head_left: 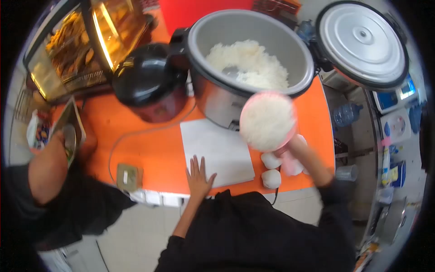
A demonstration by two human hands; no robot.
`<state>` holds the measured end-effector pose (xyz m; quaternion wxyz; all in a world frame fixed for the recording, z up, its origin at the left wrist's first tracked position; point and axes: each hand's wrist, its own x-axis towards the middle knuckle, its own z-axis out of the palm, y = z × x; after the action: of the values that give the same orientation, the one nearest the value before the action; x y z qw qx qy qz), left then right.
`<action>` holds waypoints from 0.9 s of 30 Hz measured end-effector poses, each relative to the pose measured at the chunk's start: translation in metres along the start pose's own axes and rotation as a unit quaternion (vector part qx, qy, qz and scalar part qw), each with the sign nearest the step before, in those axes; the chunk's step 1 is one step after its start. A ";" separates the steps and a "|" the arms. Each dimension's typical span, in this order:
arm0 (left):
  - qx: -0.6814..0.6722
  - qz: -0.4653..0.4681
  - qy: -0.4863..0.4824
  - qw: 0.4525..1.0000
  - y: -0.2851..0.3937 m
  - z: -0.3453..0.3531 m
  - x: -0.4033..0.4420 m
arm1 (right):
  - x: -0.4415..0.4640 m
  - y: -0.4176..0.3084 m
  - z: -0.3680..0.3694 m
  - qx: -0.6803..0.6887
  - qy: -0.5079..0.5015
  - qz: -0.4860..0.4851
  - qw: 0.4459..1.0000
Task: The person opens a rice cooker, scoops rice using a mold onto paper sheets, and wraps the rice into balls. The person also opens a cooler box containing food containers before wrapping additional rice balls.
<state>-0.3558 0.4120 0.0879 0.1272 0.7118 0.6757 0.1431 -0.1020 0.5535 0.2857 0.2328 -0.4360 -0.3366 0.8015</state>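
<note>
My left hand (pixel 200 178) lies flat with spread fingers on a stack of white paper sheets (pixel 222 147) on the orange table (pixel 149 145). My right hand (pixel 293 146) is closed round a pink bowl (pixel 294 119), heaped to the rim with white rice (pixel 266 121). The bowl is held above the table's right part, in front of a large rice cooker (pixel 217 100). Cooked rice (pixel 253 59) partly fills the open cooker, with a grey utensil head (pixel 230 70) in it. Small white rounded pieces (pixel 271 179) lie under my right hand; their kind is unclear.
The cooker's lid (pixel 362 43) hangs open at the right. A black lidded pot (pixel 145 75) stands left of the cooker, near a glass food display (pixel 68 54). A grey cord (pixel 118 147) crosses the table by a green box (pixel 128 177). A co-worker's arm (pixel 47 170) is at the left.
</note>
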 end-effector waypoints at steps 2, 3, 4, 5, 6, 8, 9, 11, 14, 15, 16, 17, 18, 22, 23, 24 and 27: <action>-0.019 -0.021 -0.008 1.000 -0.004 -0.003 -0.006 | 0.027 0.090 0.001 0.085 -0.005 0.048 0.995; -0.032 -0.017 -0.015 0.999 -0.009 -0.006 -0.009 | 0.039 0.130 0.002 0.114 -0.003 0.075 0.991; -0.054 -0.025 -0.007 0.998 -0.015 -0.005 -0.010 | 0.054 0.156 -0.002 0.115 0.000 0.096 0.989; -0.050 -0.035 -0.005 0.998 -0.018 -0.008 -0.011 | 0.071 0.169 -0.009 0.112 -0.009 0.102 0.988; -0.045 -0.034 -0.004 0.998 -0.020 -0.011 -0.011 | 0.090 0.182 -0.019 -0.187 0.063 -0.034 0.980; -0.037 -0.031 0.002 0.999 -0.022 -0.012 -0.011 | 0.110 0.183 -0.021 -0.461 0.128 -0.166 0.862; -0.038 -0.033 -0.004 0.999 -0.020 -0.012 -0.011 | 0.118 0.175 -0.022 -0.568 0.203 -0.197 0.773; -0.048 -0.041 0.016 0.998 -0.019 -0.011 -0.011 | 0.113 0.170 -0.004 -0.662 0.272 -0.218 0.664; -0.054 -0.057 0.012 0.997 -0.016 -0.012 -0.007 | 0.095 0.206 0.027 -0.758 0.264 -0.200 0.562; -0.056 -0.058 0.011 0.997 -0.017 -0.012 -0.007 | 0.085 0.222 0.037 -0.762 0.244 -0.249 0.546; -0.063 -0.055 0.013 0.996 -0.017 -0.012 -0.008 | 0.080 0.224 0.047 -0.735 0.235 -0.230 0.593; -0.070 -0.052 0.016 0.996 -0.018 -0.012 -0.007 | 0.077 0.221 0.052 -0.706 0.226 -0.212 0.637; -0.071 -0.054 0.015 0.996 -0.018 -0.013 -0.006 | 0.078 0.212 0.054 -0.707 0.224 -0.210 0.637; -0.062 -0.053 -0.002 0.997 -0.018 -0.011 -0.012 | 0.092 0.189 0.059 -0.738 0.221 -0.090 0.631; -0.060 -0.043 0.004 0.997 -0.020 -0.012 -0.007 | 0.096 0.185 0.060 -0.723 0.210 -0.068 0.655; -0.059 -0.037 0.009 0.998 -0.022 -0.013 -0.002 | 0.094 0.192 0.059 -0.716 0.183 -0.071 0.670; -0.066 -0.046 -0.006 0.997 -0.020 -0.010 -0.007 | 0.072 0.177 0.068 -0.646 0.148 -0.093 0.743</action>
<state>-0.3783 0.4058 0.0893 0.1839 0.6712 0.6959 0.1771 -0.2109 0.4604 0.1419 0.0157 -0.5617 -0.7742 0.2913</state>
